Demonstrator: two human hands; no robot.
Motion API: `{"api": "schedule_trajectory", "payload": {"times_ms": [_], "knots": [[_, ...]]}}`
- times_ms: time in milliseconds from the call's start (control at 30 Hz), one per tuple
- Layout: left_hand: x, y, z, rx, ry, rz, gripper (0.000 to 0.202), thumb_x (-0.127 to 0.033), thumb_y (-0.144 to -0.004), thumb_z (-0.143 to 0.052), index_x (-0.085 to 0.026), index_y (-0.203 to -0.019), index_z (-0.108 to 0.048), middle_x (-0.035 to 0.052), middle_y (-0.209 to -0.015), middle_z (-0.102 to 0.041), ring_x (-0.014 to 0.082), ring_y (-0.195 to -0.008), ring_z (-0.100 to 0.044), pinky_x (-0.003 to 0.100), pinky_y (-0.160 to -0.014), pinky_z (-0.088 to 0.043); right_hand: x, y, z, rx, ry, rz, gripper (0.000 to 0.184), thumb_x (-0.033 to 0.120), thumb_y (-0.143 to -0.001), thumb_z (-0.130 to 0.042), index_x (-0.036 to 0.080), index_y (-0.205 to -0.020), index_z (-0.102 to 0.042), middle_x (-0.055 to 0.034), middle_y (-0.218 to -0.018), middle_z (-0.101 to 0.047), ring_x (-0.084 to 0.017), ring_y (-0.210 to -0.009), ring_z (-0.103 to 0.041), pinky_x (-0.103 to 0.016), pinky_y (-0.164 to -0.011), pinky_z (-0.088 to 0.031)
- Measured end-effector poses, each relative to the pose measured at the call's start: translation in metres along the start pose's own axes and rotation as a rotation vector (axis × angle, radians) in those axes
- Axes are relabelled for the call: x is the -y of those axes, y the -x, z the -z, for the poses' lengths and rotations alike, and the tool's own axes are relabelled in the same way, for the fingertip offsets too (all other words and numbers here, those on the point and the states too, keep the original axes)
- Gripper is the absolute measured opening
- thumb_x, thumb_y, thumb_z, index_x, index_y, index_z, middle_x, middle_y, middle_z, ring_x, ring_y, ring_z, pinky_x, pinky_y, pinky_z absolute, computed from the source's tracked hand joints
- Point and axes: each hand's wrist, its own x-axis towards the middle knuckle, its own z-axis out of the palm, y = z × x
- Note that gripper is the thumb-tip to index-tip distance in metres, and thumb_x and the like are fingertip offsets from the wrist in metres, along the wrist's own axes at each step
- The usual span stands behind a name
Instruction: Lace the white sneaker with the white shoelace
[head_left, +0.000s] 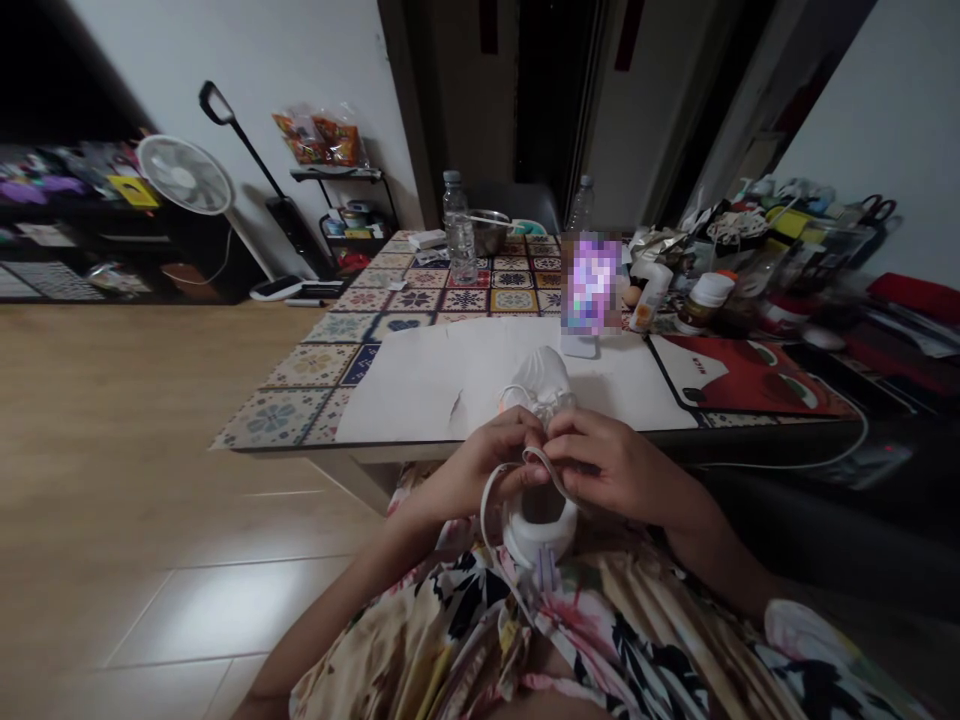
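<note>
So the person has a small white sneaker (540, 525) right at the table edge, bottom center of the frame, held lengthwise over their lap. The toe end pokes out over a big white paper sheet (480, 380), and the heel opening faces them. Both hands sit over the middle of the shoe. The left hand (495, 465) has its fingers (525, 440) curled in and pinching a white lace (491, 500), which loops down along the shoe's left side. The right hand (611, 465) has its fingers (574, 430) bent and closed on the lacing near the top. A floral dress (480, 620) covers the lap underneath. On the colorful patterned-tile table (300, 420), there's a water bottle (459, 225) and a metal bowl (489, 232) toward the top center. A pixelated phone on a stand (592, 285) sits just past the paper, and a red mat (750, 375) lies to the right. A standing fan (184, 175) is at upper left.
</note>
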Motion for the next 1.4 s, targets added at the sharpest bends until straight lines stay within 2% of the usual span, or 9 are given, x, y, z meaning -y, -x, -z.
{"api": "schedule_trajectory", "payload": {"times_ms": [200,467,667,867,967,1033,1167,1267,1400], "knots": [[0.0,0.002,0.008,0.065,0.003,-0.034,0.041,-0.053,-0.079,-0.068,-0.016,-0.068,-0.053,0.0063,-0.095,-0.052,0.0201,-0.091,-0.052,0.032,-0.084,-0.044,-0.009,0.0,0.004,0.024,-0.143,0.011,0.005,0.018,-0.091,-0.06,0.02,-0.088,-0.06,-0.0045,-0.102,-0.052,-0.018,-0.102,-0.052,-0.033,-0.093,-0.044],[-0.001,0.016,0.025,0.024,0.236,0.016,0.038,-0.05,-0.078,-0.072,-0.016,-0.066,-0.062,0.0073,-0.089,-0.057,0.0184,-0.082,-0.055,0.031,-0.074,-0.046,-0.018,0.002,0.005,-0.008,-0.572,0.052,0.032,0.048,-0.094,-0.054,0.02,-0.078,-0.054,-0.0021,-0.085,-0.052,-0.016,-0.082,-0.052,-0.033,-0.078,-0.045],[0.007,0.022,0.025,-0.27,0.53,-0.094,0.035,-0.045,-0.075,-0.077,-0.018,-0.058,-0.063,0.0038,-0.08,-0.054,0.0156,-0.075,-0.052,0.028,-0.066,-0.044,-0.015,0.008,0.011,-0.353,-0.828,0.097,0.037,0.048,-0.092,-0.056,0.024,-0.067,-0.042,0.006,-0.05,-0.037,-0.013,-0.046,-0.039,-0.028,-0.049,-0.039],[-0.008,0.013,0.022,-0.612,0.779,-0.293,0.037,-0.037,-0.069,-0.084,-0.02,-0.05,-0.057,-0.0036,-0.056,-0.029,0.0091,-0.052,-0.033,0.019,-0.051,-0.035,-0.02,0.01,0.028,-0.78,-0.752,0.029,0.024,0.045,-0.095,-0.051,0.028,-0.078,-0.049,0.0077,-0.052,-0.023,-0.012,-0.04,-0.022,-0.023,-0.037,-0.025],[-0.017,0.016,0.019,-0.591,0.711,-0.331,0.022,-0.037,-0.067,-0.085,-0.027,-0.058,-0.067,-0.0055,-0.051,-0.028,0.0072,-0.044,-0.028,0.018,-0.042,-0.029,-0.021,0.01,0.022,-0.902,-0.794,0.014,0.016,0.04,-0.094,-0.056,0.028,-0.084,-0.057,0.0076,-0.054,-0.03,-0.01,-0.04,-0.021,-0.023,-0.037,-0.022],[-0.02,0.018,0.013,-0.477,0.56,-0.193,0.012,-0.035,-0.068,-0.084,-0.028,-0.071,-0.075,-0.0052,-0.051,-0.041,0.0068,-0.043,-0.036,0.019,-0.04,-0.031,-0.017,0.01,0.012,-0.974,-0.674,-0.003,0.009,0.037,-0.093,-0.06,0.029,-0.087,-0.06,0.0066,-0.058,-0.042,-0.009,-0.041,-0.03,-0.023,-0.039,-0.027],[-0.021,0.013,-0.002,-0.328,0.367,0.144,0.035,-0.032,-0.065,-0.086,-0.022,-0.097,-0.078,-0.0012,-0.061,-0.06,0.01,-0.052,-0.052,0.023,-0.05,-0.043,0.0,0.011,-0.007,-0.691,-0.083,0.08,0.009,0.02,-0.091,-0.062,0.028,-0.095,-0.064,0.0018,-0.075,-0.066,-0.014,-0.063,-0.06,-0.026,-0.057,-0.046],[-0.022,0.006,-0.009,-0.36,0.282,0.078,0.022,-0.034,-0.068,-0.084,-0.02,-0.084,-0.079,0.0004,-0.063,-0.064,0.0111,-0.058,-0.057,0.023,-0.058,-0.047,0.009,0.009,-0.014,-0.437,0.169,0.241,0.013,0.015,-0.093,-0.057,0.024,-0.101,-0.062,-0.0012,-0.085,-0.072,-0.015,-0.077,-0.067,-0.027,-0.069,-0.05],[-0.027,0.006,-0.011,-0.376,0.12,-0.082,0.016,-0.033,-0.075,-0.079,-0.017,-0.07,-0.075,0.0037,-0.066,-0.068,0.012,-0.061,-0.06,0.022,-0.059,-0.048,0.011,0.004,-0.017,-0.401,0.251,0.281,0.008,0.025,-0.095,-0.054,0.019,-0.096,-0.06,-0.0042,-0.085,-0.071,-0.015,-0.076,-0.065,-0.027,-0.068,-0.048]]}}
